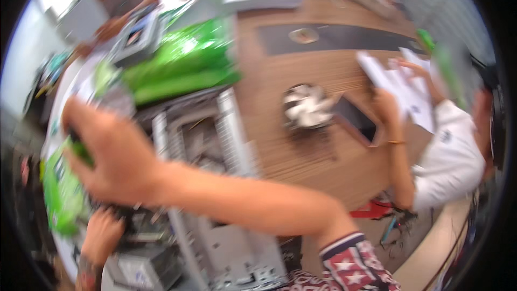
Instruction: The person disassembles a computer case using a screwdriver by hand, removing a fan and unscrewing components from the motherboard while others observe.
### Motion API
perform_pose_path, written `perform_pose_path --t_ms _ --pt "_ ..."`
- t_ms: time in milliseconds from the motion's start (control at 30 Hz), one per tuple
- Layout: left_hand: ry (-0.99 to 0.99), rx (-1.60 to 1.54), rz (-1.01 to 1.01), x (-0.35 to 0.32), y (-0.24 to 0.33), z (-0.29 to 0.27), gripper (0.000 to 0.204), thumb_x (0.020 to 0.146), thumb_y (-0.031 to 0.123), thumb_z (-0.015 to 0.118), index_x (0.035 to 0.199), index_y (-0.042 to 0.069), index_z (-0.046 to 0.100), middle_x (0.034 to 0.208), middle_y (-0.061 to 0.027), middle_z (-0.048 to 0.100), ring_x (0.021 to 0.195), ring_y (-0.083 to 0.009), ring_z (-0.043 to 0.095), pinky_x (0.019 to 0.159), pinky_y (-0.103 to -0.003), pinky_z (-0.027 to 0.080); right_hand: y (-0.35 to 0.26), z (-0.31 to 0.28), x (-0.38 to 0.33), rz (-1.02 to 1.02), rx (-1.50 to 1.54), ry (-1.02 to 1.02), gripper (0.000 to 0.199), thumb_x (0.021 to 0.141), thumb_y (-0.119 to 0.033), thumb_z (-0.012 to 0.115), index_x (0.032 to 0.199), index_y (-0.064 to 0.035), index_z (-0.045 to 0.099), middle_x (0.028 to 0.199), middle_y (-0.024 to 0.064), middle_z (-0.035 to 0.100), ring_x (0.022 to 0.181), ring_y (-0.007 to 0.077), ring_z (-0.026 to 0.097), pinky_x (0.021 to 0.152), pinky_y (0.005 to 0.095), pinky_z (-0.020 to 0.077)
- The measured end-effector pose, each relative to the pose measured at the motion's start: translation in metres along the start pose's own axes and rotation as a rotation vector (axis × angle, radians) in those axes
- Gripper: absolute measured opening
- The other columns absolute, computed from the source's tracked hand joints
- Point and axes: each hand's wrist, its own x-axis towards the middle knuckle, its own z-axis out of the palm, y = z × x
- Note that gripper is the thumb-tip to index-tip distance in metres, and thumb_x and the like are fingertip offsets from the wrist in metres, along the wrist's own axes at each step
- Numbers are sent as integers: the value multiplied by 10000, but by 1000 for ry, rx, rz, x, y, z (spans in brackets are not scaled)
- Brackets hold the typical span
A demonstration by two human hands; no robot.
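My right hand (113, 151) reaches far across to the left, over the open grey metal computer case (221, 253). Its fingers are curled round something dark and green, too blurred to name. My left hand (102, 234) is low on the left, beside dark parts at the side of the case. Its fingers are bent and partly hidden, so its grip does not show. Below the left hand's level sits a dark grey box-shaped unit with a pale label (134, 272). A green plastic bag (62, 188) lies just behind my hands at the left.
Beyond the case lies a large shiny green package (183, 62). On the wooden table (269, 145) are a round metal-finned fan cooler (307, 106) and a phone (355, 120). A person in a white sleeve (449, 151) handles white papers (401, 91) at right; another person (121, 0) sits far left.
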Motion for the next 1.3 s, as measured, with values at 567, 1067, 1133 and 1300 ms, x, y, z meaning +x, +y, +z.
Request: perform_pose_path --t_ms 567,1067,1133,1300 --pt "-154 154 61 7 4 -39 119 751 196 635 656 151 691 806 4 655 901 -177 608 802 -332 443 -9 -20 6 113 -67 -119 239 849 -99 666 1016 -31 508 898 217 595 845 432 610 739 475 489" --pt "-129 70 8 1 11 -31 66 730 160 669 671 142 694 832 -9 672 921 -182 638 812 -323 448 -12 -25 3 199 41 -160 222 851 -84 718 977 -53 537 754 83 565 575 171 545 536 294 450" --pt "-108 114 -16 1 12 -30 79 740 165 664 670 147 693 829 -6 676 920 -180 637 814 -323 447 -10 -21 4 177 11 -150 229 850 -85 722 977 -54 535 749 75 552 575 166 530 535 290 445" --pt "-183 92 -28 0 11 -30 82 743 173 664 671 152 695 831 1 680 927 -176 638 827 -324 444 -10 -19 4 205 6 -168 236 850 -92 725 981 -54 533 762 71 549 579 154 516 535 283 440"
